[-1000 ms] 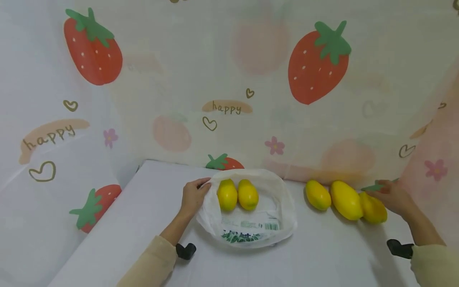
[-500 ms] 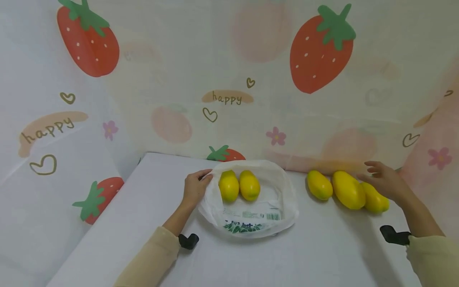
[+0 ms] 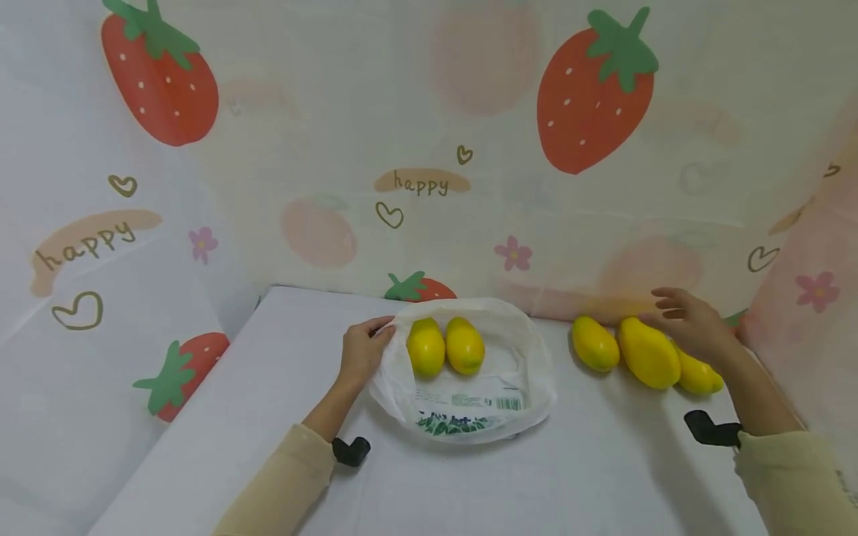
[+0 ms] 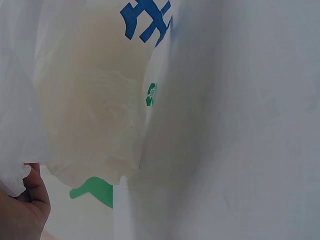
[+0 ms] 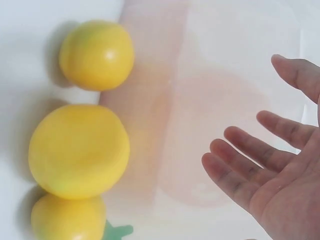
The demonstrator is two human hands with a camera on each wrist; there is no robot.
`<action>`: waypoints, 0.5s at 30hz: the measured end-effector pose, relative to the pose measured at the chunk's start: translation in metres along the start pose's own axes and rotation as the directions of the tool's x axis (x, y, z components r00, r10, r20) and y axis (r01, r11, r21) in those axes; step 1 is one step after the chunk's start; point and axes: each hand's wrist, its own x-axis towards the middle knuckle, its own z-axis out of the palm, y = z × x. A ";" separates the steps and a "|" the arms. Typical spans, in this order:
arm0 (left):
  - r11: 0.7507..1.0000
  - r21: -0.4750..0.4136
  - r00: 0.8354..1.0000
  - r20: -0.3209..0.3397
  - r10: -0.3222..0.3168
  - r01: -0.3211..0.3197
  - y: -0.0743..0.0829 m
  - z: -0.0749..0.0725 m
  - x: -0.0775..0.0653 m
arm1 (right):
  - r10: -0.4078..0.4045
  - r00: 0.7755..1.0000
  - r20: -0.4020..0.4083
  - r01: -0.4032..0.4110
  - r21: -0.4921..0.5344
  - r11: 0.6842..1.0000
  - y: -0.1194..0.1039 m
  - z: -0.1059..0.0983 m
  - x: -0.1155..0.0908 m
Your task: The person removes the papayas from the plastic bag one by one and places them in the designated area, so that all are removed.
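Note:
In the head view my left hand (image 3: 364, 351) pinches the left side of the rim of a white plastic bag (image 3: 543, 406), whose mouth is spread wide. Inside lie two yellow, lemon-like fruits (image 3: 465, 346), side by side. My right hand (image 3: 693, 324) is raised over the fruits at the right, fingers spread and holding nothing. Below it are a large mango-shaped yellow fruit (image 3: 649, 357) and, at its right, a partly covered yellow fruit (image 3: 699, 376) with a nub. A smaller yellow fruit (image 3: 595, 344) lies to the left. The right wrist view shows the open palm (image 5: 295, 200) apart from the fruits.
The white tabletop (image 3: 536, 491) reaches back to a hanging cloth (image 3: 322, 134) printed with strawberries, with the three fruits close against it. A pink cloth side (image 3: 818, 357) borders the table at the right.
My right hand has come up off the rightmost fruit, its fingers have opened, and it has shifted left above the large one. The left hand stays at the bag rim.

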 end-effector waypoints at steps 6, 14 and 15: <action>1.000 -0.001 1.000 -0.001 0.002 -0.002 0.000 0.000 0.002 | -0.015 0.999 -0.028 0.016 0.017 1.000 -0.007 0.007 0.005; 1.000 0.009 1.000 0.000 -0.012 0.012 -0.001 0.001 0.001 | -0.052 0.998 -0.039 0.053 0.031 0.998 -0.022 0.018 0.007; 1.000 0.009 1.000 -0.003 -0.009 0.009 -0.001 0.002 0.001 | -0.055 0.998 -0.038 0.056 0.031 0.998 -0.024 0.019 0.008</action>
